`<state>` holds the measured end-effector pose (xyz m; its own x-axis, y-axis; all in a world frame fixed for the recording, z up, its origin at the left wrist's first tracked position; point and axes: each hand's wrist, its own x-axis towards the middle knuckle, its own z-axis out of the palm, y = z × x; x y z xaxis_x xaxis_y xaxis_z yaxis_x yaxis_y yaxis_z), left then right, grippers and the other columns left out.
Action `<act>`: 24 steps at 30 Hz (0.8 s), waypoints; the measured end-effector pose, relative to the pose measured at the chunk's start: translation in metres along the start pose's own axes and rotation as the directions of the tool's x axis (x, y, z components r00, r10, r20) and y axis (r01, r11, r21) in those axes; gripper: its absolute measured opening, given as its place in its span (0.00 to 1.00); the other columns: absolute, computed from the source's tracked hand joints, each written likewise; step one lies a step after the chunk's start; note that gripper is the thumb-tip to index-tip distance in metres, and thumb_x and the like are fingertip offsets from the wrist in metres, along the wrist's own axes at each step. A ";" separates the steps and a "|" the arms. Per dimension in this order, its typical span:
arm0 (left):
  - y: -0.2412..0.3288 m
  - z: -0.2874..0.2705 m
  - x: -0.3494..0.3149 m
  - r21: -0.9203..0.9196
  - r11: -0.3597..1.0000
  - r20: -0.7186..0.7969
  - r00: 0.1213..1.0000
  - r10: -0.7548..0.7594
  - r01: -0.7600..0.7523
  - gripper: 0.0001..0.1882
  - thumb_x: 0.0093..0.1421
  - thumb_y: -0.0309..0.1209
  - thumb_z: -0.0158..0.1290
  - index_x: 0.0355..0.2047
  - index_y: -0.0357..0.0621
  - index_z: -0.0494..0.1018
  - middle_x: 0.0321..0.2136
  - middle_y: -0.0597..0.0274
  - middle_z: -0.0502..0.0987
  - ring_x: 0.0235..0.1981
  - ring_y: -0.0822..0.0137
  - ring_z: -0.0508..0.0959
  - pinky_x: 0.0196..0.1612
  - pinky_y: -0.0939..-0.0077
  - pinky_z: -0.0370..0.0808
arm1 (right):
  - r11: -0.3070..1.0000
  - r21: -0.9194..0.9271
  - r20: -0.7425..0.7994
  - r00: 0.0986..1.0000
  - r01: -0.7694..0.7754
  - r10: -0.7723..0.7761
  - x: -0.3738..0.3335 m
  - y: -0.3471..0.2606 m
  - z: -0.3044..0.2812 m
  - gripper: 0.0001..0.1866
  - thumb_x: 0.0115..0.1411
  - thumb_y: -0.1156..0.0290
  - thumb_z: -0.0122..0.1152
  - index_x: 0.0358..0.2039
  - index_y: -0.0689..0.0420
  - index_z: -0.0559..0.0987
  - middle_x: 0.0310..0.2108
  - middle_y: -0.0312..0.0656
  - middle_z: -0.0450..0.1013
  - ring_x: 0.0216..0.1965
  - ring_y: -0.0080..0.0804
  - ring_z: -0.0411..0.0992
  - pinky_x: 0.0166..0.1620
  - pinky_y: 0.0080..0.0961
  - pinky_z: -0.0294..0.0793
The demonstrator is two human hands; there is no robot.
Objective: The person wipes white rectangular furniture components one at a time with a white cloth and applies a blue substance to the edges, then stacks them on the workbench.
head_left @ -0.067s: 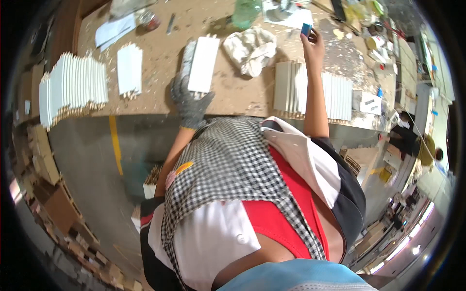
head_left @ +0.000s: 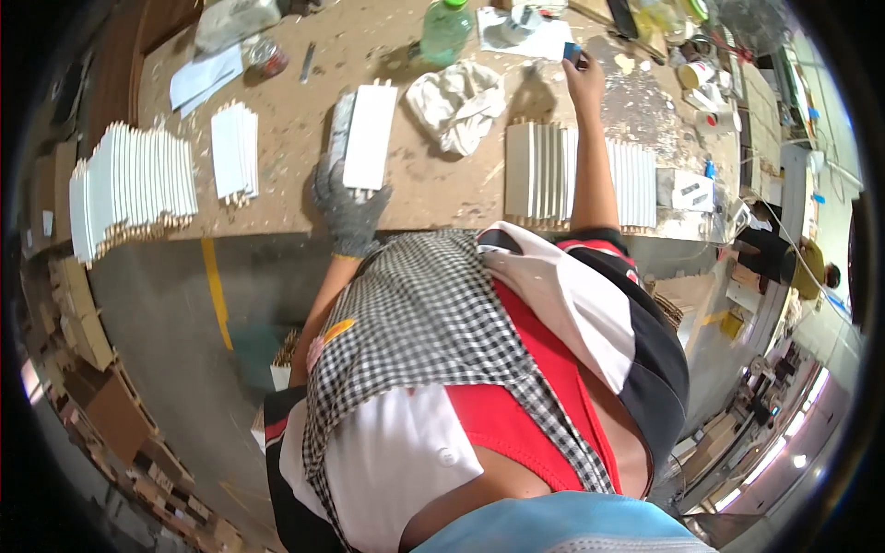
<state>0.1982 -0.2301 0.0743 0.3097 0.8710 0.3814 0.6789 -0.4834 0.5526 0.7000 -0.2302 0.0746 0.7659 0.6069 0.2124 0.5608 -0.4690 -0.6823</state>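
My left hand (head_left: 351, 205), in a grey knit glove, is closed round the near end of a white painted slat (head_left: 368, 138) with bare wooden pegs at its ends. The slat lies beside a narrow grey-stained block (head_left: 340, 127) on the worktable. My bare right hand (head_left: 586, 83) reaches across to the far right and pinches a small blue block (head_left: 572, 52) beside the edge of a white paper sheet. Its fingers partly hide the block. A crumpled white cloth (head_left: 456, 106) lies between my hands.
White slats stand in rows at left (head_left: 134, 184) and right (head_left: 544, 175), with a smaller group (head_left: 234, 152) between. A green bottle (head_left: 448, 32), a jar (head_left: 267, 57), papers (head_left: 205, 78) and a white box (head_left: 685, 190) share the paint-spotted worktable (head_left: 286, 184). A person (head_left: 770, 249) is at far right.
The view has shifted a little. My right hand has moved slightly farther away with the blue block, toward the paper sheet. My left hand stays on the slat.
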 end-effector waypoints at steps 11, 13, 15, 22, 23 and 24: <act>0.001 -0.004 0.005 0.004 0.999 -0.069 0.996 0.052 -0.052 0.43 0.44 0.41 0.70 0.58 0.41 0.63 0.55 0.43 0.66 0.56 0.45 0.66 0.59 0.48 0.63 | 0.933 -0.338 0.393 0.919 0.125 0.019 0.006 -0.053 0.035 0.27 0.56 0.42 0.63 0.38 0.56 0.85 0.41 0.49 0.80 0.41 0.49 0.79 0.42 0.35 0.78; 0.002 -0.005 0.007 -0.247 0.968 -0.049 0.997 -0.059 0.045 0.43 0.44 0.40 0.70 0.58 0.41 0.63 0.54 0.43 0.67 0.54 0.45 0.68 0.58 0.50 0.65 | 0.981 -0.187 0.513 0.856 0.044 0.059 -0.058 -0.119 0.038 0.30 0.57 0.41 0.60 0.47 0.55 0.81 0.49 0.52 0.77 0.49 0.50 0.75 0.49 0.40 0.75; -0.010 -0.005 0.011 -0.173 0.982 -0.003 0.997 -0.075 0.073 0.43 0.44 0.39 0.71 0.57 0.39 0.63 0.53 0.42 0.68 0.53 0.45 0.69 0.57 0.52 0.67 | 0.779 -0.407 0.380 0.864 0.477 -0.330 -0.126 -0.134 0.059 0.34 0.57 0.39 0.60 0.58 0.47 0.74 0.59 0.52 0.68 0.60 0.52 0.65 0.57 0.48 0.67; -0.014 -0.026 0.002 -0.416 0.858 0.229 0.948 -0.222 0.301 0.48 0.46 0.36 0.72 0.62 0.35 0.58 0.58 0.43 0.64 0.58 0.51 0.67 0.60 0.57 0.66 | 0.875 -0.003 0.526 0.745 0.484 -0.410 -0.134 -0.169 0.033 0.21 0.55 0.60 0.65 0.50 0.43 0.80 0.40 0.46 0.79 0.36 0.47 0.78 0.40 0.38 0.78; -0.012 -0.026 0.003 -0.456 0.832 0.251 0.942 -0.222 0.317 0.47 0.47 0.34 0.72 0.62 0.35 0.57 0.57 0.44 0.64 0.58 0.53 0.67 0.60 0.58 0.67 | 0.901 0.160 0.511 0.747 0.403 -0.425 -0.142 -0.195 0.022 0.22 0.55 0.61 0.65 0.52 0.44 0.79 0.40 0.46 0.80 0.34 0.46 0.79 0.40 0.35 0.79; -0.013 -0.022 0.005 -0.521 0.774 0.280 0.929 -0.244 0.360 0.45 0.48 0.30 0.71 0.62 0.34 0.58 0.56 0.46 0.65 0.57 0.57 0.68 0.58 0.61 0.70 | 0.927 0.286 0.578 0.728 0.242 -0.368 -0.149 -0.207 0.026 0.23 0.55 0.62 0.65 0.54 0.43 0.78 0.42 0.45 0.80 0.31 0.42 0.81 0.37 0.32 0.81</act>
<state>0.1758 -0.2216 0.0850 0.3083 0.9512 0.0119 0.2904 -0.1061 0.9510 0.4619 -0.2065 0.1659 0.1691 0.9856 0.0011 0.6150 -0.1046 -0.7816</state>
